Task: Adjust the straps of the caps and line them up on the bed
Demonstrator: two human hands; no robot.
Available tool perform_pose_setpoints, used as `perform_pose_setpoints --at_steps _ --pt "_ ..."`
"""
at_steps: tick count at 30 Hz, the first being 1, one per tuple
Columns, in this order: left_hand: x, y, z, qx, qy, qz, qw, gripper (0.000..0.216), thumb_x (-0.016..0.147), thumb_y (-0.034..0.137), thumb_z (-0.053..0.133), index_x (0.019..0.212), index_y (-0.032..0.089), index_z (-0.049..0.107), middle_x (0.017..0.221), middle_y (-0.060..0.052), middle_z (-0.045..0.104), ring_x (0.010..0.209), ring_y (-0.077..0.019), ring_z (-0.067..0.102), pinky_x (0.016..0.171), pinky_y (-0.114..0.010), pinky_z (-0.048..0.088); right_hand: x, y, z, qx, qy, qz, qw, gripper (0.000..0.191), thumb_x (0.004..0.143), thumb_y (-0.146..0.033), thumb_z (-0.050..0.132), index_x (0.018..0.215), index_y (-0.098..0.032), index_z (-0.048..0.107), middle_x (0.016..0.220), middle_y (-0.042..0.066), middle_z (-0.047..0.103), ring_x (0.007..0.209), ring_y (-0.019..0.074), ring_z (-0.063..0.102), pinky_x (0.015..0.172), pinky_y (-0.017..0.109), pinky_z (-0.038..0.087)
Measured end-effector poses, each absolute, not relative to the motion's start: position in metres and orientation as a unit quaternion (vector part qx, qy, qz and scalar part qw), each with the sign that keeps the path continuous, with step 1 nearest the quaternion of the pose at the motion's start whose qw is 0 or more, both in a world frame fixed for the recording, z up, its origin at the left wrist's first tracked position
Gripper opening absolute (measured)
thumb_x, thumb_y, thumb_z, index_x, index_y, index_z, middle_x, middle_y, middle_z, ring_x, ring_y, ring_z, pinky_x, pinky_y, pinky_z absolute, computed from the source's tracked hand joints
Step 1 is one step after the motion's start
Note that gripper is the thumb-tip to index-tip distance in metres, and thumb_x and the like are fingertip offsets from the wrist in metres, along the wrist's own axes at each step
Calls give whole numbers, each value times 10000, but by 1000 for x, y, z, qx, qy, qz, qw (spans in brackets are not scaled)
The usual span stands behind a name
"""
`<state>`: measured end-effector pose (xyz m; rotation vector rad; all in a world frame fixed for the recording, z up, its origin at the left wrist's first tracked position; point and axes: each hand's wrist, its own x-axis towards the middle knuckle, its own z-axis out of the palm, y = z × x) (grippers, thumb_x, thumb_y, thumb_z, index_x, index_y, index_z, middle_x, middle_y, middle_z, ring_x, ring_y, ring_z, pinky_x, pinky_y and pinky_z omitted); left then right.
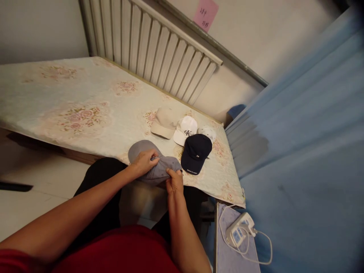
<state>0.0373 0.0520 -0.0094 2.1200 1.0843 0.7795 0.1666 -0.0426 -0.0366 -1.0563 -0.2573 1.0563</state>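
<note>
A grey baseball cap (159, 172) is held over the front edge of the table, its brim pointing to the upper left. My left hand (145, 161) pinches the cloth of its crown near the brim. At the cap's other end, my right hand (174, 180) grips the rim, thumb on top and the other fingers partly hidden. Just right of the grey cap lies a dark navy cap (198, 146) with small white lettering on its brim. Behind are a beige cap (163, 122), a white cap (186, 128) with black letters, and another white cap (209, 132) partly covered by the navy one.
The caps lie on a flower-patterned cloth (119, 113). A radiator (153, 45) runs along the wall behind it. To the right hangs a blue curtain (298, 151). A white power strip (240, 229) with a looped cable rests on a small side table (227, 261).
</note>
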Motion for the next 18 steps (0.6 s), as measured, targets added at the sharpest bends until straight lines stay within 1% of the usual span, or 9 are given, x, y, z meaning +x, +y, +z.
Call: perform_pose_setpoints --at_steps 3,5,7,10,12,15,18 --pt "37 52 -10 805 410 296 309 143 754 328 528 780 195 575 759 -30 634 721 -187 561 705 -297 417 168 -44 -39 -472 -125 482 728 405 568 -91 677 957 -165 594 807 5 740 741 175 687 730 319 543" --pt "37 53 -9 805 410 297 310 143 751 329 529 779 198 577 762 -27 637 723 -185 562 707 -295 419 170 -45 -41 -472 -131 482 727 392 578 -100 670 958 -167 600 801 1 734 737 169 681 711 303 538" --pt "37 53 -9 803 411 295 314 146 748 332 527 776 199 580 762 -25 638 726 -186 563 705 -295 417 172 -46 -43 -486 -142 477 719 352 597 -123 658 942 -172 606 796 -7 724 689 147 661 618 253 514" --pt "36 55 -7 797 423 290 318 154 741 336 526 767 196 583 735 -20 626 706 -185 555 687 -294 409 177 -49 -46 -510 -158 468 705 272 627 -151 623 897 -180 615 786 -22 702 569 93 585 453 175 400" --pt "36 56 -6 795 429 288 318 157 736 338 525 757 192 582 706 -15 611 684 -181 542 673 -293 401 180 -52 -47 -513 -162 467 702 240 634 -152 604 872 -183 619 761 -32 685 526 72 541 415 155 351" --pt "35 57 -5 795 429 286 318 154 732 336 526 747 191 578 685 -10 598 670 -177 529 659 -290 388 183 -55 -48 -506 -165 473 702 241 636 -154 599 874 -187 621 751 -28 677 549 80 557 421 154 364" --pt "34 57 -3 799 429 279 316 161 736 338 521 755 191 582 690 -11 599 676 -178 530 651 -290 380 184 -57 -49 -487 -172 486 705 271 637 -165 596 906 -193 617 800 -9 691 627 111 615 477 178 436"
